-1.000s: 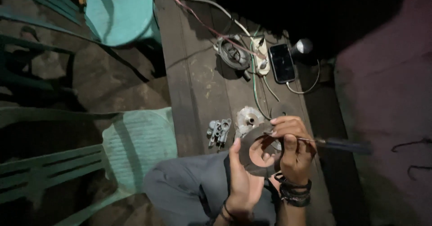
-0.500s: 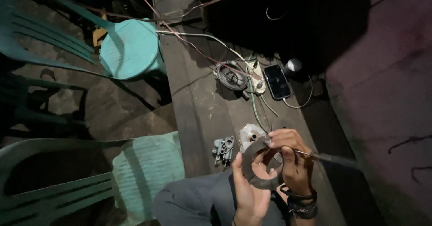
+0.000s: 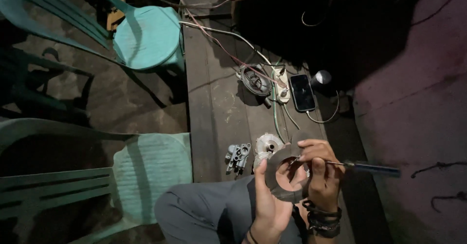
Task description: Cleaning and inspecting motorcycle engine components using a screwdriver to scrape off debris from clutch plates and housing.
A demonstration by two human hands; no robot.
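Below: one ring (image 3: 284, 178), one screwdriver (image 3: 369, 167), seemingly two chairs (image 3: 146, 35).

A long, dark wooden bench (image 3: 214, 108) of worn planks runs away from the person, between the plastic chairs and a dark wall. At its far end, thin red and white wires (image 3: 214, 35) trail across the boards. Further along lies a round motor part wound with dark wire (image 3: 255, 80), just beside a white power strip (image 3: 282, 84). A black phone (image 3: 302, 92) lies flat next to the strip, with a small lamp (image 3: 321, 78) near its top corner and a cable looping past it. Nearer the person sit a small grey metal casting (image 3: 238, 154) and, just beside it, a round silvery metal cover (image 3: 268, 145).
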